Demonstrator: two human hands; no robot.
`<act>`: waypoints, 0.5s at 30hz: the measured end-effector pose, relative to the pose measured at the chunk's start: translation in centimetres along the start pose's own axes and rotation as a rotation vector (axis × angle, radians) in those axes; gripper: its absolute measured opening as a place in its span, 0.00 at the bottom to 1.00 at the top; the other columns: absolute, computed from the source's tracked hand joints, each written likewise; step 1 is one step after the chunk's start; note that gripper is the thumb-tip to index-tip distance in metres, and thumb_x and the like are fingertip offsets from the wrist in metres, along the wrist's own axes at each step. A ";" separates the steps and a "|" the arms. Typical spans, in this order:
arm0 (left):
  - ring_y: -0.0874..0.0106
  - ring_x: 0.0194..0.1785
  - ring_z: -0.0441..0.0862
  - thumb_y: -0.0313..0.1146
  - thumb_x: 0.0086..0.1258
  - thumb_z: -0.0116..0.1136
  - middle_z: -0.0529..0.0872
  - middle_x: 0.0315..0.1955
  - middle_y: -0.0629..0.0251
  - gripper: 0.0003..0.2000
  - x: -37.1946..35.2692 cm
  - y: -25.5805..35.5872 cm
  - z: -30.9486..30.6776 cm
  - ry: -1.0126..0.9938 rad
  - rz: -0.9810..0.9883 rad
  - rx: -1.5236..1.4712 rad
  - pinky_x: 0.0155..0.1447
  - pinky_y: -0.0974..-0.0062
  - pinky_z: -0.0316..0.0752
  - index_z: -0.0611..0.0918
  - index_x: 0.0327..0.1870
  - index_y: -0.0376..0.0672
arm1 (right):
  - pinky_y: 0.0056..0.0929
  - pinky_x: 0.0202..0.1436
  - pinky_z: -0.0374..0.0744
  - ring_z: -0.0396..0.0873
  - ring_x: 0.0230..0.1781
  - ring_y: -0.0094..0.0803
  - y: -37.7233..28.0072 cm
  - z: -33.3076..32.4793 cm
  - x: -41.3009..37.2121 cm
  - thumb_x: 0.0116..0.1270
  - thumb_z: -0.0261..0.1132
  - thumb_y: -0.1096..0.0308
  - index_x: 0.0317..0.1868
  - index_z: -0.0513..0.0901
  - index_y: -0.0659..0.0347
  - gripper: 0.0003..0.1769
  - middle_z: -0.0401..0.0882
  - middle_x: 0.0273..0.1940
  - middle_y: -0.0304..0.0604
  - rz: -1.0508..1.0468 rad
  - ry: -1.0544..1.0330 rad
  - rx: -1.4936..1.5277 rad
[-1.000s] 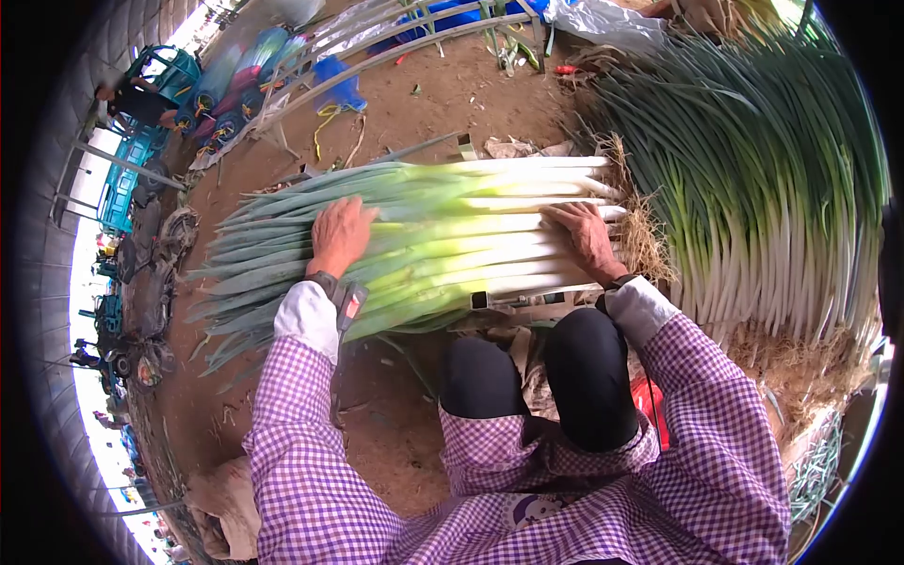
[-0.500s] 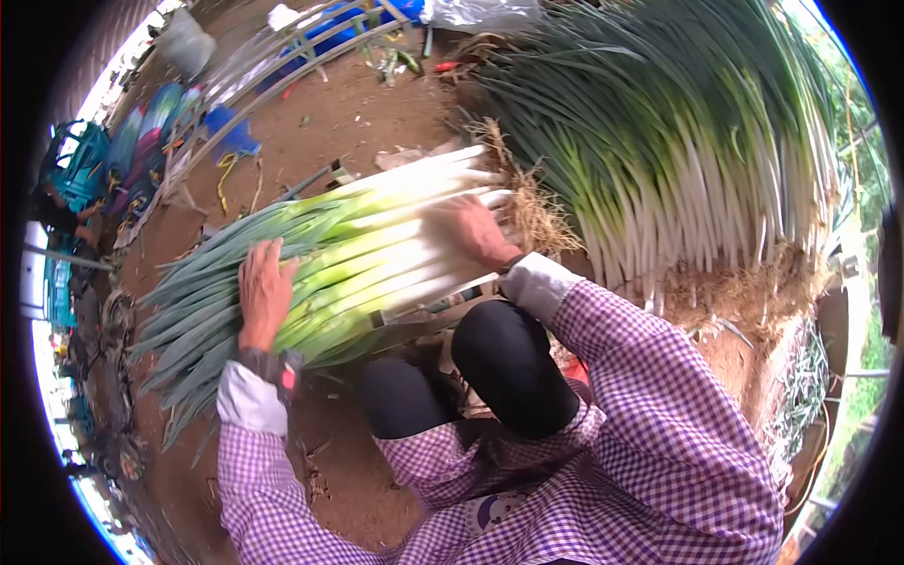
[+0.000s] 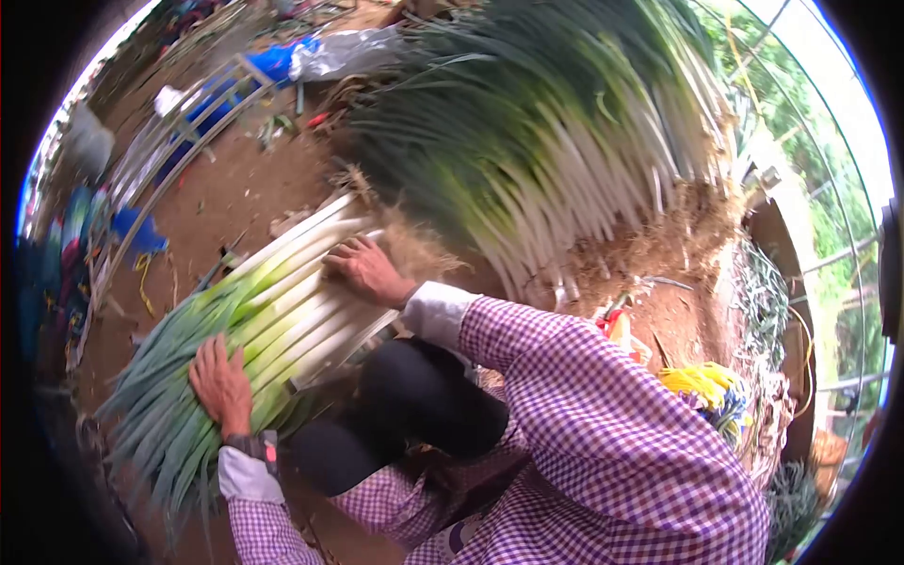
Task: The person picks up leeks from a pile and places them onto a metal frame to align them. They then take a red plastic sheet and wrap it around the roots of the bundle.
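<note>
The bunch of long green onions (image 3: 282, 306) lies directly beneath both hands, in front of the person's knees (image 3: 405, 391). Its long axis runs obliquely across the view: leaf tips at lower left, roots (image 3: 414, 247) at upper right.

The left hand (image 3: 222, 381) lies palm down where the green leaves begin, fingers spread and pinching nothing. The right hand (image 3: 370, 273) lies across the white stalks, fingers slightly parted and bent over them, with no stalk gripped between them. Of the two, the right is the nearer to the root end; the left is well apart from it, toward the leaves.

The larger onion pile (image 3: 556, 160) lies beyond that root end, on the right hand's side. Blur there prevents confirming whether the roots touch the pile's leaves.
</note>
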State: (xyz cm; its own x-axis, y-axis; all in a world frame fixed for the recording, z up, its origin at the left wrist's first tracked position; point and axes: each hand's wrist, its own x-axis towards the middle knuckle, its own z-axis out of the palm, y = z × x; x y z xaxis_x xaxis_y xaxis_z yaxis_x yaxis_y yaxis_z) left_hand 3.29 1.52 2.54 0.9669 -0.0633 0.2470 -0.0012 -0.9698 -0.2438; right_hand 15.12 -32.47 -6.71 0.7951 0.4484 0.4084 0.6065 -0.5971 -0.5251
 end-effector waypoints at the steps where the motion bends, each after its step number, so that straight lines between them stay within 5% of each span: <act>1: 0.61 0.72 0.73 0.45 0.80 0.56 0.80 0.66 0.61 0.21 0.1 0.1 -0.1 -0.007 -0.003 0.000 0.76 0.57 0.63 0.78 0.68 0.45 | 0.47 0.72 0.66 0.74 0.62 0.48 0.9 -0.1 -0.6 0.80 0.47 0.59 0.61 0.83 0.58 0.22 0.80 0.58 0.48 -0.011 0.079 0.019; 3: 0.61 0.72 0.73 0.44 0.80 0.56 0.81 0.66 0.60 0.21 0.1 0.3 -0.4 -0.003 0.009 0.000 0.75 0.58 0.63 0.78 0.67 0.44 | 0.48 0.73 0.65 0.73 0.63 0.47 2.2 0.6 -1.7 0.80 0.49 0.56 0.60 0.84 0.58 0.22 0.80 0.59 0.47 -0.038 0.231 0.072; 6: 0.61 0.72 0.73 0.45 0.79 0.57 0.80 0.66 0.60 0.22 0.0 0.1 0.0 -0.018 0.003 -0.003 0.77 0.57 0.62 0.78 0.68 0.44 | 0.46 0.73 0.64 0.73 0.64 0.43 1.4 1.5 -2.0 0.74 0.60 0.59 0.59 0.83 0.55 0.18 0.80 0.58 0.45 0.068 0.154 -0.118; 11: 0.61 0.72 0.73 0.44 0.79 0.56 0.80 0.67 0.61 0.22 -0.2 0.2 -0.4 -0.013 -0.014 0.006 0.77 0.57 0.62 0.78 0.68 0.44 | 0.49 0.74 0.63 0.73 0.65 0.43 1.2 1.3 -1.6 0.73 0.59 0.64 0.57 0.83 0.55 0.15 0.80 0.58 0.46 0.091 0.088 -0.087; 14: 0.61 0.72 0.74 0.44 0.80 0.54 0.80 0.67 0.61 0.22 -0.8 0.5 0.2 -0.006 0.005 0.025 0.75 0.57 0.64 0.78 0.68 0.43 | 0.50 0.70 0.66 0.74 0.60 0.46 0.5 1.3 -2.2 0.68 0.59 0.66 0.47 0.81 0.57 0.10 0.79 0.48 0.46 0.004 0.330 -0.110; 15: 0.61 0.72 0.74 0.44 0.81 0.54 0.80 0.67 0.61 0.21 -0.6 0.6 0.1 -0.020 0.005 0.036 0.75 0.57 0.64 0.78 0.68 0.43 | 0.52 0.73 0.65 0.73 0.62 0.47 0.2 0.4 -2.5 0.68 0.59 0.67 0.50 0.81 0.58 0.12 0.80 0.51 0.48 0.070 0.187 -0.007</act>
State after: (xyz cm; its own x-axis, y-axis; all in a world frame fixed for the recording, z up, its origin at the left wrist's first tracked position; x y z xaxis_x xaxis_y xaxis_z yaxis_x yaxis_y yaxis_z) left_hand 2.71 1.01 2.17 0.9718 -0.0629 0.2272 0.0029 -0.9605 -0.2782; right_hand 13.21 -33.45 -8.12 0.8194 0.2750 0.5029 0.5494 -0.6273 -0.5520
